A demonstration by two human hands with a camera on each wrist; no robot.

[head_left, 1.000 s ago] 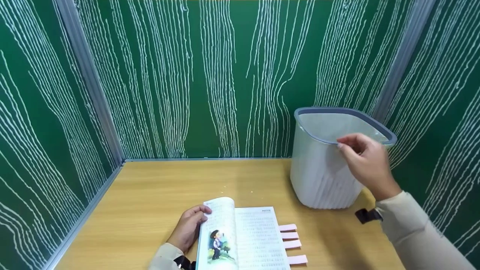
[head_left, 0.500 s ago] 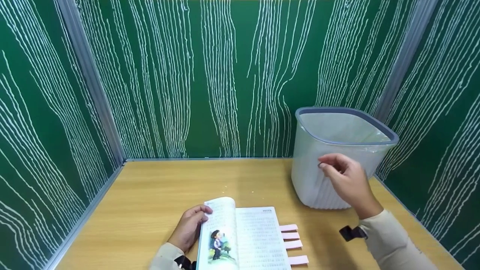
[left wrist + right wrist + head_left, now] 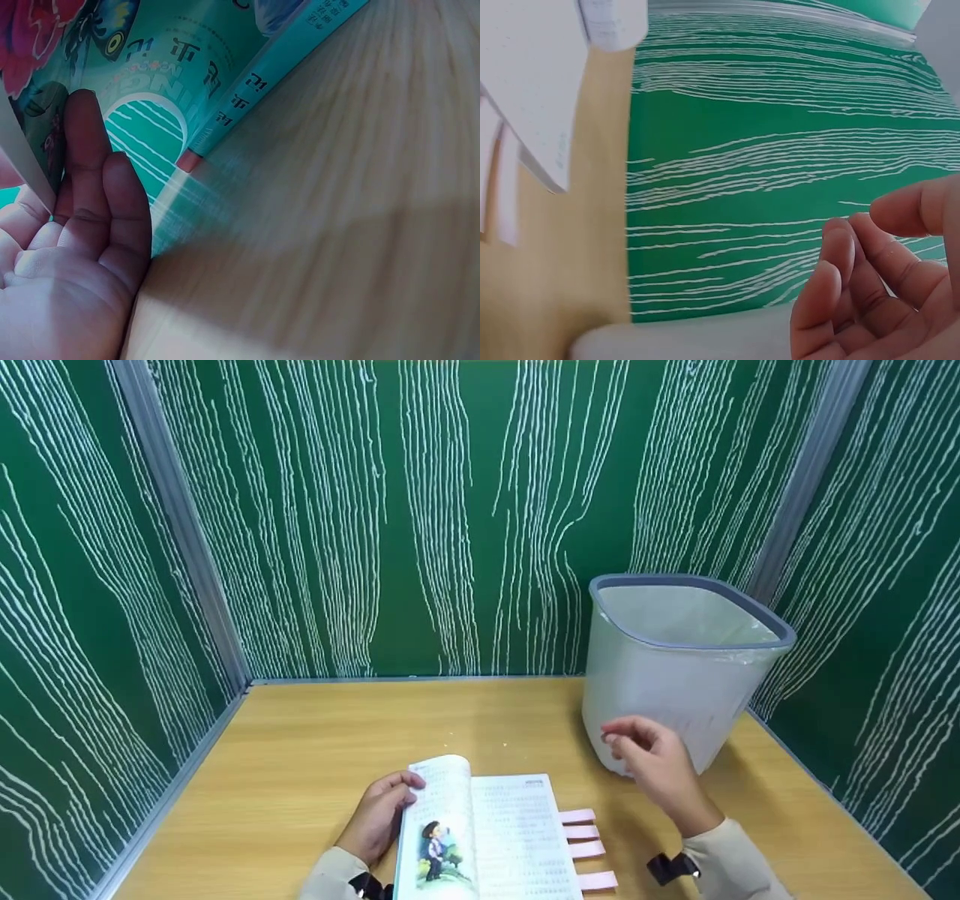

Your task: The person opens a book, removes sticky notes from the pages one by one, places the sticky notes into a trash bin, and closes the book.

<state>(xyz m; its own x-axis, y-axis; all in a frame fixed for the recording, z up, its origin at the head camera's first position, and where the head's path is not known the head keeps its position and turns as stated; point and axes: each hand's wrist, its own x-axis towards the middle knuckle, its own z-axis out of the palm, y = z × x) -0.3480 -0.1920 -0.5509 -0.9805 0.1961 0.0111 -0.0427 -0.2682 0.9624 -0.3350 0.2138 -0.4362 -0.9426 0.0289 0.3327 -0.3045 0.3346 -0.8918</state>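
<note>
Head view, left hand (image 3: 371,821): bare, in a cream sleeve (image 3: 328,877), reaching up from below, left of the book. Grip: pinching; digits folded over the page side at the left edge of an open paperback book with white printed pages (image 3: 517,840). Left wrist view: further fingers (image 3: 88,142) lying nearly straight against the outside of its glossy teal illustrated cover (image 3: 161,45).

Right hand (image 3: 664,772): bare, raised to the right of the book and apart from it, wrist toward the right, fingertips directed left; overlaps the bin's lower front in the head view. Grip: slack and empty, fingers loosely curled, thumb tip near the index fingertip; whether the two touch, cannot tell.

Book, position: mid-bench between left and right edges, well in from the far edge, lower part cut off by the frame. Four pale pink paper strips (image 3: 586,832) project from its right edge.

Bin: tall, translucent white plastic, grey rim (image 3: 694,643), upright near the far right corner of the yellow wood-grain bench (image 3: 315,735).

Sundries: small pale specks (image 3: 505,745), between book and far edge.
</note>
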